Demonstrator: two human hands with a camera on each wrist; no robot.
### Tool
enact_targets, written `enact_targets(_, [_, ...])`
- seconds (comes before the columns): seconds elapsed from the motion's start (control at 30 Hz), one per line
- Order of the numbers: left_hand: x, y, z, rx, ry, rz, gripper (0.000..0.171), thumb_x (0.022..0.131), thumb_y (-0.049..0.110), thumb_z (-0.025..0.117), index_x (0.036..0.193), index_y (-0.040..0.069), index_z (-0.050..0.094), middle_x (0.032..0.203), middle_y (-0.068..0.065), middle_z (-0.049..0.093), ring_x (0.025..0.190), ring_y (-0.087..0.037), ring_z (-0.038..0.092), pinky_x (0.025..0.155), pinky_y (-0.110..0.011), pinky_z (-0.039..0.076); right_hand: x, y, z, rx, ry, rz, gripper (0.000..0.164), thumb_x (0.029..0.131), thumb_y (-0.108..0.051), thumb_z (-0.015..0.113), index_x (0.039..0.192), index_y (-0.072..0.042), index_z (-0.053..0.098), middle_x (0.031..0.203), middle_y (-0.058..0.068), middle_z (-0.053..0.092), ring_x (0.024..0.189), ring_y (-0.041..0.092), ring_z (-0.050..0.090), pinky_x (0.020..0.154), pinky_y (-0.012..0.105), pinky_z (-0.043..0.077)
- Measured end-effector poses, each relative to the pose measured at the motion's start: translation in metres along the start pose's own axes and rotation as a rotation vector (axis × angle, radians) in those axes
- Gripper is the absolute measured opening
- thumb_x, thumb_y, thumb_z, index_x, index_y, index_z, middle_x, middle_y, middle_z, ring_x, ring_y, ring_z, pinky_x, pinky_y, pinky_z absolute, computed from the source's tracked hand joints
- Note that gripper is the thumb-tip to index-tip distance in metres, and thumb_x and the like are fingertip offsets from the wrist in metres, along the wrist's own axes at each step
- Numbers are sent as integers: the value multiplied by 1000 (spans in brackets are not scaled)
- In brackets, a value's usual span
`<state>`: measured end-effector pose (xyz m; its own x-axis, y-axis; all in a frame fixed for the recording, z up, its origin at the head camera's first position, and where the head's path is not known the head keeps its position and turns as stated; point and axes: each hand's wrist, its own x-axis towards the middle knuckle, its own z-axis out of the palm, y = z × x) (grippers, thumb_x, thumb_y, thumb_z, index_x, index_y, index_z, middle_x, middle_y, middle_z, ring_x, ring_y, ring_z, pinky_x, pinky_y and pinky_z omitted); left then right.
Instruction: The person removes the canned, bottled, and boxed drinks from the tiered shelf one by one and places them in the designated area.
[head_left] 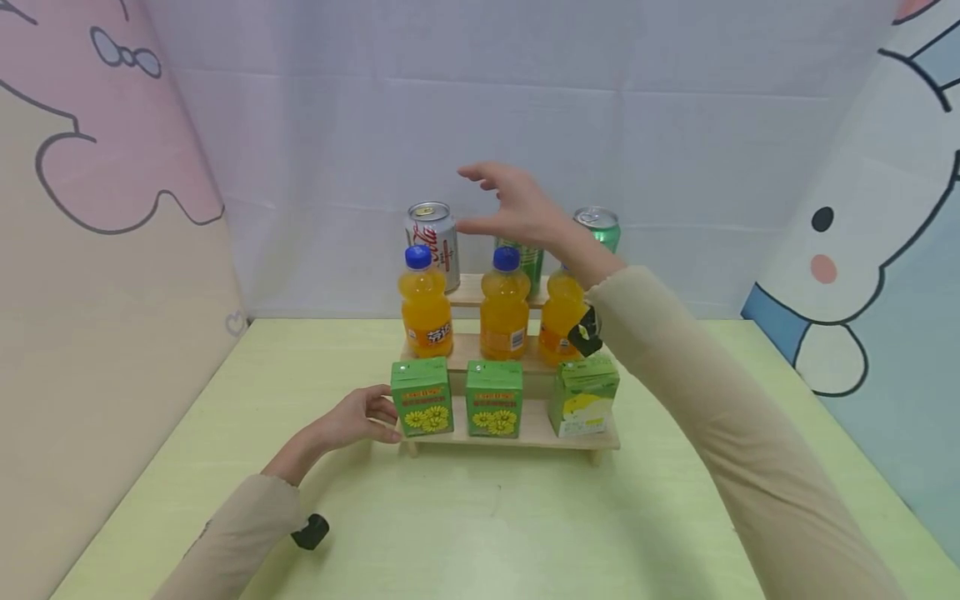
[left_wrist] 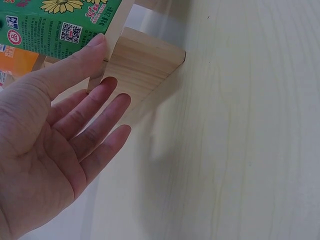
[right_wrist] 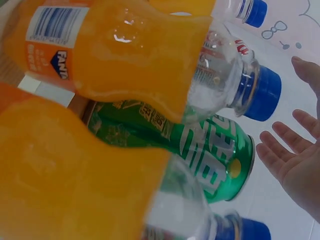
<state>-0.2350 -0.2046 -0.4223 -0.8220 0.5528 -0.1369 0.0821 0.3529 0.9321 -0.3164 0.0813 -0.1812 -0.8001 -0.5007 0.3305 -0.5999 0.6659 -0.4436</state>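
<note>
My right hand is raised over the top tier of a wooden rack, thumb and fingers spread, holding nothing. Its thumb tip overlaps the edge of a silver Coca-Cola can in the head view. Below the palm stands a green can, its lettered side seen in the right wrist view; another green can is partly behind the wrist. Low on the left, my left hand is at the rack's bottom tier beside a green drink carton. The thumb tip lies at the carton's lower edge, other fingers loosely extended by the wooden leg.
Orange Fanta bottles with blue caps line the middle tier: left, centre and right, the last partly behind my sleeve. Two more green cartons, centre and right, share the bottom tier. A pale cloth backdrop hangs behind.
</note>
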Motion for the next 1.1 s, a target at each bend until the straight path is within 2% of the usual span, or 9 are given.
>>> enact_targets(0.23, [0, -2, 1, 1, 3, 3, 68, 74, 9, 74, 128, -8, 36, 104, -17, 62, 98, -27, 60, 81, -35, 49, 12, -1, 9, -7, -40, 20, 70, 81, -40, 66, 139, -15, 36, 141, 1, 37, 125, 18, 36, 99, 33, 34])
enact_targets(0.43, [-1, 0, 1, 1, -5, 21, 67, 75, 8, 74, 128, -10, 36, 103, -17, 62, 97, -27, 60, 81, -35, 49, 19, -4, 12, -5, -65, 29, 70, 81, -37, 66, 139, -14, 35, 141, 3, 37, 125, 20, 36, 99, 33, 34])
enact_targets(0.8, [-1, -1, 2, -3, -4, 1, 68, 73, 10, 75, 128, -6, 38, 103, -15, 63, 98, -27, 60, 84, -38, 48, 30, -5, 23, 31, -108, 75, 69, 83, -30, 66, 140, -10, 32, 142, 10, 34, 127, 25, 34, 101, 35, 33])
enact_targets(1.1, [-1, 2, 5, -16, -4, 3, 69, 73, 10, 75, 128, -7, 37, 103, -16, 63, 98, -28, 60, 84, -38, 47, 36, -8, 30, -1, -129, 97, 70, 84, -31, 65, 141, -11, 30, 142, 9, 34, 126, 21, 36, 100, 31, 34])
